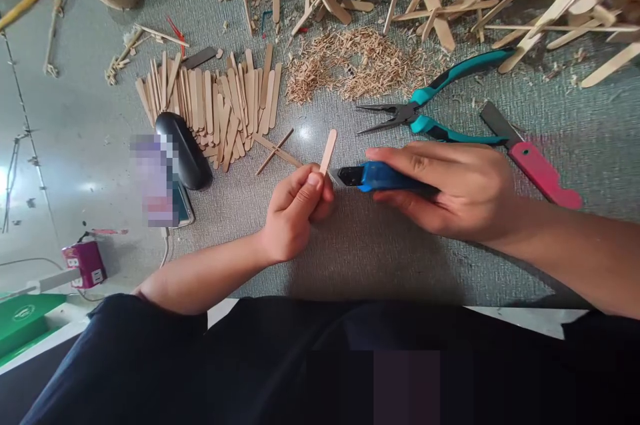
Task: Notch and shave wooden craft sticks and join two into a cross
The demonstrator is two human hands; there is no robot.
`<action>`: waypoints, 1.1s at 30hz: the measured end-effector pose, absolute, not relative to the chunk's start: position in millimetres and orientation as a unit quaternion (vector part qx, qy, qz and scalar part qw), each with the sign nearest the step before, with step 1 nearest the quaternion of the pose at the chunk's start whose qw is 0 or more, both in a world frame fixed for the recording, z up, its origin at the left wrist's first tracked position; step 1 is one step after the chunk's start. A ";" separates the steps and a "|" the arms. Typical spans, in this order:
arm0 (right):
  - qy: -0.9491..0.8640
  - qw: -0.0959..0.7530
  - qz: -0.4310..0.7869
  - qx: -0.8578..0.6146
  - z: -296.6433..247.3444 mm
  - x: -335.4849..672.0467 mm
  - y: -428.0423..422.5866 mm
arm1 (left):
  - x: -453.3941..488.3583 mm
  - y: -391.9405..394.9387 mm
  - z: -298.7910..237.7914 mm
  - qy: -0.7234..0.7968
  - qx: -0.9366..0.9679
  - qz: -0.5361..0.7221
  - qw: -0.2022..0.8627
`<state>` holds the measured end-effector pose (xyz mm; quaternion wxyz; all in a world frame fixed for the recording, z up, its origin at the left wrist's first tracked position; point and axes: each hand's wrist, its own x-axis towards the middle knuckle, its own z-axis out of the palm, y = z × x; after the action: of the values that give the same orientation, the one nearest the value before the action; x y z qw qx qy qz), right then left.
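Between the thumb and fingers of my left hand (297, 205) is a wooden craft stick (328, 150), its rounded end pointing up and away. My right hand (450, 188) grips a blue utility knife (383, 177), the blade pointing left. The blade tip lies close beside the stick near my left fingers; whether it touches I cannot tell. Just beyond my left hand, two thin sticks (277, 149) lie crossed on the grey textured table (350, 265). Teal-handled needle-nose pliers (413, 112) rest with jaws apart, beyond my right hand.
A row of craft sticks (220, 105) lies at left, near a black case (184, 150) and a phone (185, 208). Wood shavings (355, 65) are heaped at the centre back. Loose sticks (435, 5) pile up behind them. A pink-handled folding saw or knife (543, 172) lies at right.
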<state>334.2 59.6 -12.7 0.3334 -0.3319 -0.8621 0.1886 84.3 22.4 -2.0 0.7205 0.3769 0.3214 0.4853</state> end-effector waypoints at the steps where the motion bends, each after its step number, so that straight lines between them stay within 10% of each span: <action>1: -0.860 0.334 0.192 -0.334 -13.5 334.8 59.2 | 84.4 22.4 -1.7 0.329 0.375 0.481 0.721; 33: -0.862 0.336 0.202 -0.321 -14.5 336.7 61.2 | 83.3 22.9 1.3 0.342 0.371 0.471 0.723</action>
<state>336.7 61.2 -14.5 0.3365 -0.3210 -0.8619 0.2023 83.3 22.9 1.3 0.7233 0.3711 0.3420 0.4713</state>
